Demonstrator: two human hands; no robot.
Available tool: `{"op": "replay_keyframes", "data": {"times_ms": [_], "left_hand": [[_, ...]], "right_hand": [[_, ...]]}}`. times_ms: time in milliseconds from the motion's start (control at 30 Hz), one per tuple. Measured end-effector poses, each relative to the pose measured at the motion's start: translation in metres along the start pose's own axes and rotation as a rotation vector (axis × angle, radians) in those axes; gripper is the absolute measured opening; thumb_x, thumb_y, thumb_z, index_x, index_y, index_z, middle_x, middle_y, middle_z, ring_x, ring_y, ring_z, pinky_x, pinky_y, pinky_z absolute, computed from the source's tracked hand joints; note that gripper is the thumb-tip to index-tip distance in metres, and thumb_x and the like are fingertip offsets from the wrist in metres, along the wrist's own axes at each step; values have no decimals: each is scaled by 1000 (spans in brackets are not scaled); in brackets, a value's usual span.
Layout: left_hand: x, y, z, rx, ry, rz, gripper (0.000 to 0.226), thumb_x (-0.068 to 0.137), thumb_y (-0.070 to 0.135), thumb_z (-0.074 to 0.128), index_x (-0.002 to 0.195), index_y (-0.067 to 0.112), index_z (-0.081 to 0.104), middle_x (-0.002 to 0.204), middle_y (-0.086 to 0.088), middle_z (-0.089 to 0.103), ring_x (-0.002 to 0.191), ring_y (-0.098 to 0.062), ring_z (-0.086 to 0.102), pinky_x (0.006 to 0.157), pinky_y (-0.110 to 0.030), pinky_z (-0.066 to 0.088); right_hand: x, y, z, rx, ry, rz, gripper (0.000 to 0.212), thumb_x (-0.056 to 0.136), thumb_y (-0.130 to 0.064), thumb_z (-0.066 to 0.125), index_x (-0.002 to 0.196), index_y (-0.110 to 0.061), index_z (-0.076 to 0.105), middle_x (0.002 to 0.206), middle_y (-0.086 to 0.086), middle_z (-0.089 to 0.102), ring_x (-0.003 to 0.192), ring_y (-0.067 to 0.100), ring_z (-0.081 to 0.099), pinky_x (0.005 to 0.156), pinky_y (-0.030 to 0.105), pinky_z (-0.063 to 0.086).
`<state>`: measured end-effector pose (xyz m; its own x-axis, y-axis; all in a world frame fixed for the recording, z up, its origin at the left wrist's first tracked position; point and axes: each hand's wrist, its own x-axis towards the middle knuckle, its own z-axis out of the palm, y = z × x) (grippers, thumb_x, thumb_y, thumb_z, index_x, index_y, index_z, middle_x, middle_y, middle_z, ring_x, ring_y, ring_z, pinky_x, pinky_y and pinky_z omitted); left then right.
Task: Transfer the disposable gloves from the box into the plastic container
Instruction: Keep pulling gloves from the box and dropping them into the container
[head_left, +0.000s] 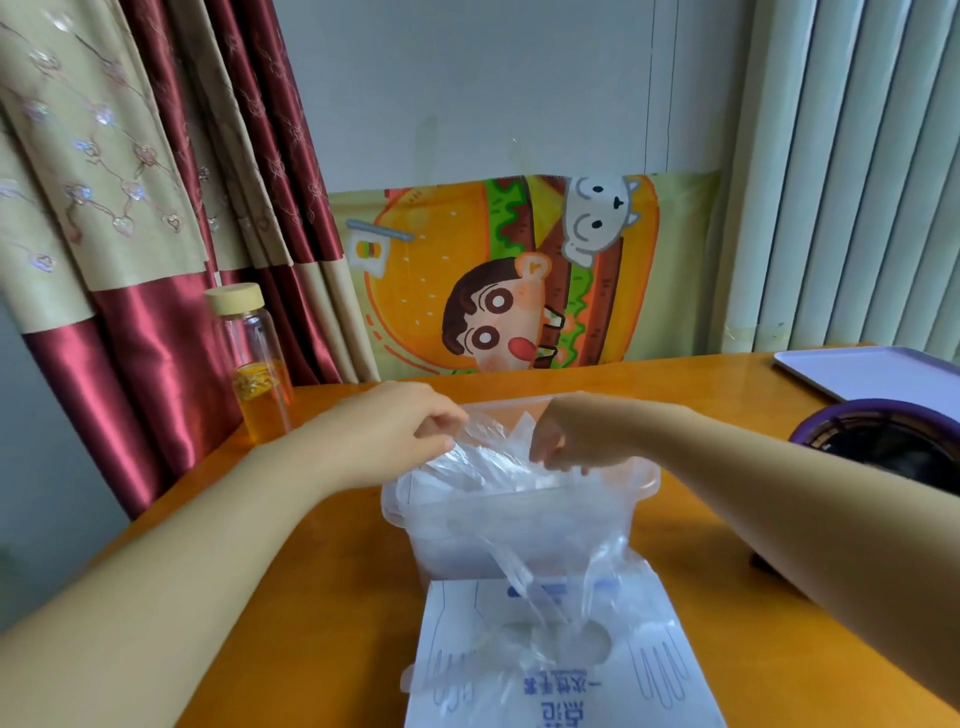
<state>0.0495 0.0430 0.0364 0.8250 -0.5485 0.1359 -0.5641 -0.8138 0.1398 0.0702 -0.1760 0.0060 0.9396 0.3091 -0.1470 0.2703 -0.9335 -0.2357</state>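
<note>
Pinching is recorded at both hands: the left hand (410, 428) and the right hand (576, 439) each hold the upper edge of a clear glove (491, 452) between thumb and curled fingers. They are close together over the plastic container (647, 486).

Directly below the grip, crumpled film already lies inside the container. From the grip the glove's long axis runs down and toward the body. It is draped over the container's near wall and ends in the opening of the box (680, 691), which lies flat just beside that wall on the body side. The tail is judged not yet free of the box.

Neither hand is clearly nearer, and the pinch is shared evenly. A lift up and away from the body is judged necessary so the tail clears the near rim, followed by a straight drop.

Open room is noted above and beyond the grip. Left of it a bottle (254, 358) stands near the table (337, 571) edge. Right of it a purple-rimmed bowl (878, 415) sits well apart.
</note>
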Motion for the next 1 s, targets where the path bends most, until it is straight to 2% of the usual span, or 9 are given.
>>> {"op": "replay_keyframes", "data": {"times_ms": [67,167,300,400,533,700,800,900,1000], "left_hand": [[-10,13,3,-39,75,81,33,94,24,58,126,33,59,111,17,57,98,2,54,91,-22,46],[-27,33,13,-9,12,214,33,91,31,63,123,31,61,108,18,56,94,3,52,86,-15,42],[-43,55,40,140,-105,266,47,90,46,60,134,35,51,127,16,53,113,-4,48,95,-23,42],[-51,66,63,99,-120,216,57,88,52,58,141,33,43,137,14,49,121,-7,46,99,-28,42],[-64,78,93,-46,-167,87,73,83,60,60,145,33,34,142,12,43,123,-10,47,98,-26,43],[-79,76,122,-175,-42,-41,82,81,65,58,149,34,25,148,15,37,131,-12,41,106,-34,40],[-87,74,132,-249,52,-83,82,80,64,60,149,35,24,147,17,36,134,-11,37,109,-38,36],[-87,72,134,-297,68,-88,84,80,62,61,150,34,22,149,16,34,135,-11,35,110,-36,35],[-87,73,135,-303,84,-95,86,79,63,61,150,34,20,151,14,32,135,-11,36,109,-37,38]], "right_hand": [[-20,-6,-8,21,180,-79,23,92,-12,59,112,-17,69,98,-4,70,67,-3,60,59,5,46],[-56,-19,-11,57,367,-174,15,90,-14,61,99,-20,72,82,-12,68,64,-5,60,56,2,44],[-107,-30,12,77,182,-109,12,91,-19,59,96,-19,71,80,-12,68,69,0,65,66,10,51],[-126,-18,48,35,179,43,16,89,-34,61,98,-21,65,95,-10,65,78,4,59,65,11,47],[-130,-11,86,279,296,167,16,88,-38,62,96,-27,54,105,-5,59,89,13,58,70,21,47],[-121,-29,117,608,414,90,5,87,-23,65,89,-24,60,75,-16,54,63,2,53,53,13,36],[-125,-33,130,764,597,38,17,87,-7,60,79,-20,66,63,-17,60,53,-4,52,51,8,37],[-136,-27,134,988,735,1,27,89,-2,58,86,-26,69,85,-19,69,73,-1,61,61,10,46],[-143,-22,137,1137,820,-22,34,88,1,57,99,-29,69,99,-26,68,93,-9,59,71,10,46]]}}
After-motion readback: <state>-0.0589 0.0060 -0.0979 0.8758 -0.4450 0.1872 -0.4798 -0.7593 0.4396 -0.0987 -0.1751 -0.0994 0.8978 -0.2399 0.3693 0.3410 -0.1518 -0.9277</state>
